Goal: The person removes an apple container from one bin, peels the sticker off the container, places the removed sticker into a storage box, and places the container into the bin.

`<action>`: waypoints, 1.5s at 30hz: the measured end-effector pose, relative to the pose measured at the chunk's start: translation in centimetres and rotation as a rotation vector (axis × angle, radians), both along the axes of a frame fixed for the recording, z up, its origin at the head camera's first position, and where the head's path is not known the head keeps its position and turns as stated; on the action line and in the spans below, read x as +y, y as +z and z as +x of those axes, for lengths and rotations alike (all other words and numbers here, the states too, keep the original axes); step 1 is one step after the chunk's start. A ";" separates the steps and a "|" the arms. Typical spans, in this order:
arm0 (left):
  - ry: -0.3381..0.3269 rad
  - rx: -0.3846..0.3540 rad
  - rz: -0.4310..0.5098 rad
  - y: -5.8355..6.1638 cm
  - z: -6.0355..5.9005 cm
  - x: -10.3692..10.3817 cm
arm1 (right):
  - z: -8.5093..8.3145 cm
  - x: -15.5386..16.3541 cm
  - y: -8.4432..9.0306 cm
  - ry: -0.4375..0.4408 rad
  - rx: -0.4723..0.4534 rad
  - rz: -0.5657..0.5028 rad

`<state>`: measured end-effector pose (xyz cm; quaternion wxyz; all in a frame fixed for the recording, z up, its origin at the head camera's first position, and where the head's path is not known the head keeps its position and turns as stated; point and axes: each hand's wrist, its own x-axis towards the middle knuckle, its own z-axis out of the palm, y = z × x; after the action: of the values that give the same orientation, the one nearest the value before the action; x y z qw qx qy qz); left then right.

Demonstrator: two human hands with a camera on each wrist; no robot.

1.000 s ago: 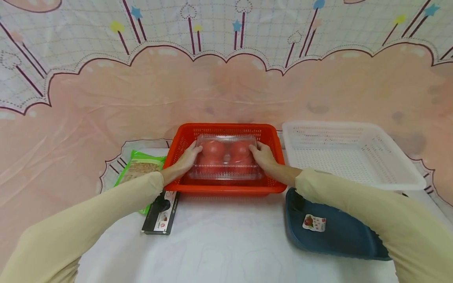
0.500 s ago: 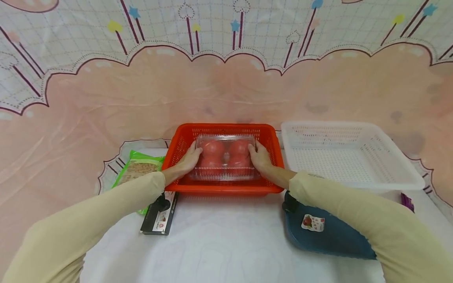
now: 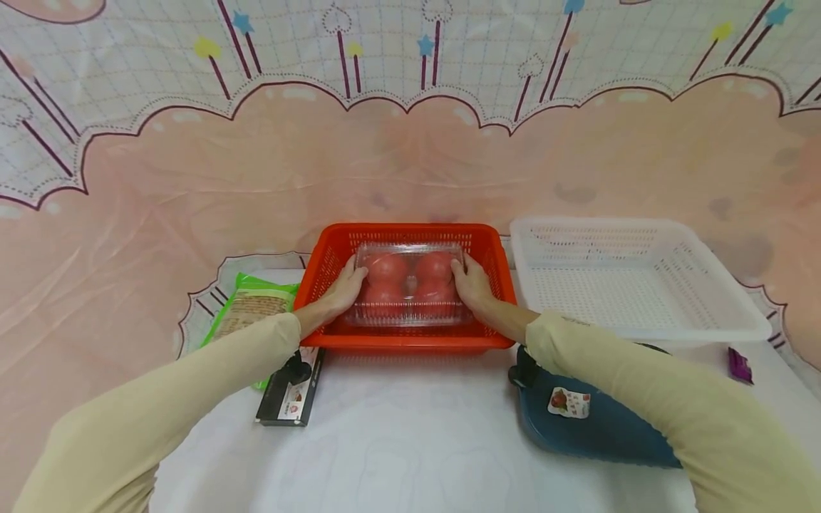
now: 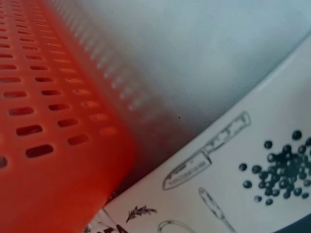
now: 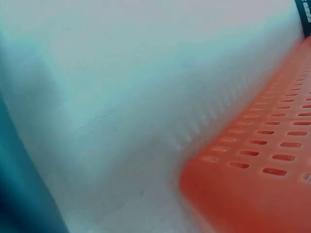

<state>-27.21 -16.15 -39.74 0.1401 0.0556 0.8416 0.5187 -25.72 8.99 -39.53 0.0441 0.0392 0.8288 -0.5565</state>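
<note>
A clear plastic clamshell box with several red tomatoes inside lies within the red slotted basket. At its left end my left hand grips it, thumb over the top edge. My right hand holds the opposite end in the same way, thumb on the lid. The fingers under both ends are hidden. Neither hand shows in the wrist views, where the basket's slotted wall fills one side; the right wrist view has the basket's other corner.
A white basket stands right of the red one. Nearer lies a dark blue tray with a small packet on it, partly under the right sleeve. A purple packet is far right. Left are a green bag and a black box.
Both hands keep hold of the clamshell box in the red basket. The right forearm has shifted slightly left, uncovering the purple packet.
</note>
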 end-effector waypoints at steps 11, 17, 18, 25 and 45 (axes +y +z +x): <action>0.033 -0.048 0.000 0.1 0.2 0.1 | -0.2 0.0 -0.1 -0.011 -0.049 -0.037; 0.053 -0.073 0.018 0.3 0.0 0.2 | -0.3 0.1 0.3 -0.023 -0.083 -0.076; 0.055 -0.087 0.024 0.4 0.0 0.2 | -0.3 0.1 0.4 -0.027 -0.101 -0.096; 0.066 -0.143 0.083 0.5 0.4 0.2 | -0.2 0.1 0.8 -0.039 -0.188 -0.191; 0.131 0.000 0.074 3.1 0.3 -0.2 | -0.8 0.2 3.1 -0.100 -0.032 -0.199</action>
<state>-26.88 -16.32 -36.69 0.1036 0.0055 0.8237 0.5575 -26.52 9.24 -36.46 0.0331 0.0845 0.7655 -0.6369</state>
